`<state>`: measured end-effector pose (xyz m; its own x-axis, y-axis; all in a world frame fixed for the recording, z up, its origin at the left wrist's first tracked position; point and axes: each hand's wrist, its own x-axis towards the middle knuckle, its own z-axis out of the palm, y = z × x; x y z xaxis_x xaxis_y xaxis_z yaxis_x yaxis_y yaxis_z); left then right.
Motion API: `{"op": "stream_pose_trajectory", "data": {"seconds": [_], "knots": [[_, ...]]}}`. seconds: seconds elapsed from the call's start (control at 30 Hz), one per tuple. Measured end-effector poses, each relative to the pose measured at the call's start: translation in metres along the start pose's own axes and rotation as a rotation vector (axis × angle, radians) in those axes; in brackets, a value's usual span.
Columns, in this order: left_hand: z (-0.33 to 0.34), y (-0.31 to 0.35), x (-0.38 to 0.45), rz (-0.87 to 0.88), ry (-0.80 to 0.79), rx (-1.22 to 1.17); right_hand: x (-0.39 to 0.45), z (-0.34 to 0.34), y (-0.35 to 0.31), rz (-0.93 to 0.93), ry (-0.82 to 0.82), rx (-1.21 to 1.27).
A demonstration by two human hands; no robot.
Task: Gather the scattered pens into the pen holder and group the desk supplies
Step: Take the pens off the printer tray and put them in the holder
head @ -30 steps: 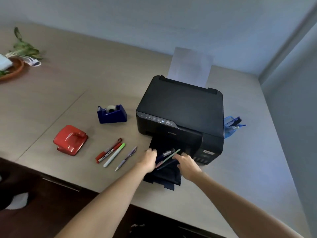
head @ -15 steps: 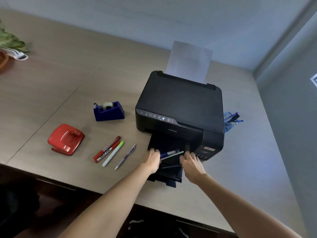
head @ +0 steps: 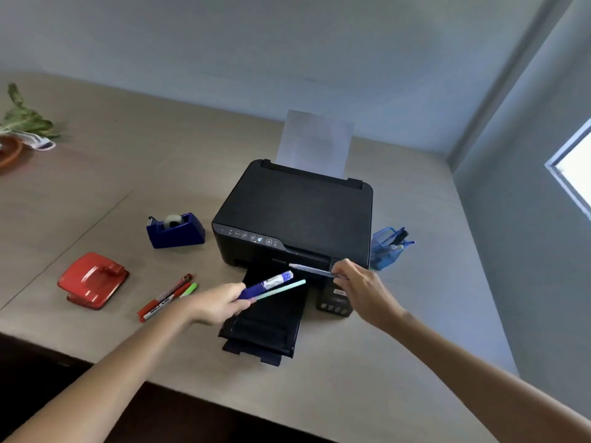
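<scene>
1. Your left hand [head: 217,303] is closed around two things at once: a blue marker [head: 267,284] with a white label and a thin pale green pen [head: 281,288], both sticking out over the printer's black tray [head: 265,327].
2. Your right hand [head: 358,289] pinches a slim grey pen [head: 311,270] near its back end, with the tip pointing left across the front of the printer [head: 297,212].
3. The blue mesh holder [head: 385,249] stands just beside the printer's right side and already has a few pens in it. It is close to your right hand.
4. On the desk [head: 128,174] to the left lie a red marker [head: 164,297] and a green-capped pen [head: 188,290], touching or nearly so. Your left forearm may be hiding another pen there; you cannot tell.
5. All these pens look light, stiff and smooth. Two in one fist can slide against each other, so squeeze near the middle of the barrels, not the ends.
6. The mesh holder looks light too. Drop pens in from above and do not push sideways, or it may tip.
7. The red hole punch [head: 92,281] and the blue tape dispenser [head: 175,230] sit well apart. Both look heavier and rigid, so take each by its body. The dispenser has a cutting edge at its left end; keep your fingers off it.
</scene>
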<state>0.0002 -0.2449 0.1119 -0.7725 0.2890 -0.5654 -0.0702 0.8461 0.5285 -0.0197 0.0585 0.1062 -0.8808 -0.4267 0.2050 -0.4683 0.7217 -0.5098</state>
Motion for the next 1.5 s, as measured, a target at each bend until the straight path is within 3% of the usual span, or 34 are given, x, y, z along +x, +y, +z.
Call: {"op": "stream_pose_trajectory", "data": {"seconds": [0.07, 0.2, 0.3, 0.47, 0.67, 0.8, 0.93, 1.0, 1.1, 1.33, 1.5], "knots": [[-0.02, 0.032, -0.019, 0.043, 0.026, -0.064, -0.001, -0.027, 0.021, 0.06, 0.17, 0.023], [-0.043, 0.111, -0.011, 0.16, 0.188, -0.024, 0.0, -0.075, 0.083, 0.372, 0.387, 0.072], [-0.045, 0.17, 0.031, 0.189, 0.246, 0.082, 0.0, -0.098, 0.128, 0.529, 0.439, 0.06], [-0.035, 0.252, 0.119, 0.14, 0.196, 0.268, 0.008, -0.113, 0.171, 0.662, 0.485, 0.105], [-0.017, 0.304, 0.194, 0.044, 0.019, 0.681, 0.019, -0.107, 0.197, 0.728, 0.443, 0.092], [-0.009, 0.34, 0.22, 0.0, -0.189, 0.974, 0.034, -0.103, 0.215, 0.686, 0.298, -0.002], [0.005, 0.346, 0.239, 0.046, -0.197, 1.077, 0.043, -0.096, 0.21, 0.624, 0.135, -0.052], [0.003, 0.345, 0.293, -0.016, -0.258, 1.068, 0.072, -0.076, 0.245, 0.642, 0.029, -0.069], [0.012, 0.341, 0.293, -0.025, -0.229, 1.076, 0.068, -0.07, 0.241, 0.643, -0.054, -0.088], [0.001, 0.335, 0.283, 0.065, 0.034, 0.689, 0.068, -0.085, 0.237, 0.623, 0.001, -0.204], [-0.04, 0.306, 0.236, 0.243, 0.346, 0.409, 0.09, -0.105, 0.205, 0.54, 0.092, -0.235]]}}
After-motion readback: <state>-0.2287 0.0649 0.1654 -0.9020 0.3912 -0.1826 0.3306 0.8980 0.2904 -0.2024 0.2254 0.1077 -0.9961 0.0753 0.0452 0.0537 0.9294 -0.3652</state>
